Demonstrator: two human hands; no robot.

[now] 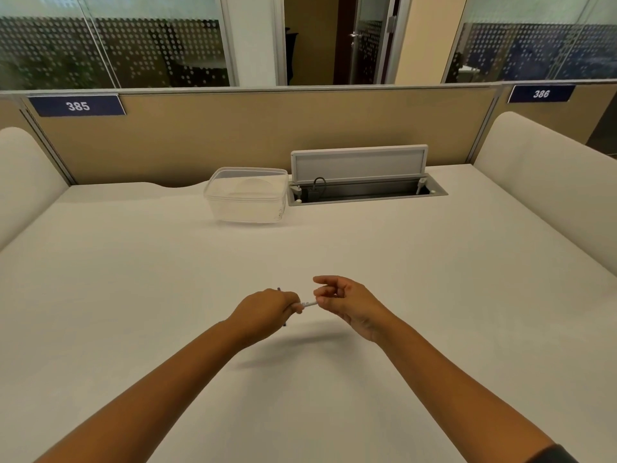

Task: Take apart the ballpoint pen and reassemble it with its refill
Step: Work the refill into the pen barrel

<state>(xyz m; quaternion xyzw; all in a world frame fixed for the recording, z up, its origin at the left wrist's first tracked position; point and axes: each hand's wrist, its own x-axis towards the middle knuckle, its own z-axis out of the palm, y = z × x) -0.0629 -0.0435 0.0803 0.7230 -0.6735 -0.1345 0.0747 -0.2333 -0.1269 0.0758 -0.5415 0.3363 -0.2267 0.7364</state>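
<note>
The pen [309, 304] was held above the white desk [434, 262], near its front centre, its long axis running left to right and rising slightly toward the right. Its left part was enclosed in the left hand [267, 309], curled shut around it; the right end was pinched by the right hand [344, 300], whose forefinger was extended. A dark tip protruded behind the left hand. A clear plastic container [246, 194] and an open cable hatch [364, 182] were well apart, at the desk's rear.

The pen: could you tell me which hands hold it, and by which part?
Both hands hold the pen: left hand grips one end, right hand pinches the other.
</note>
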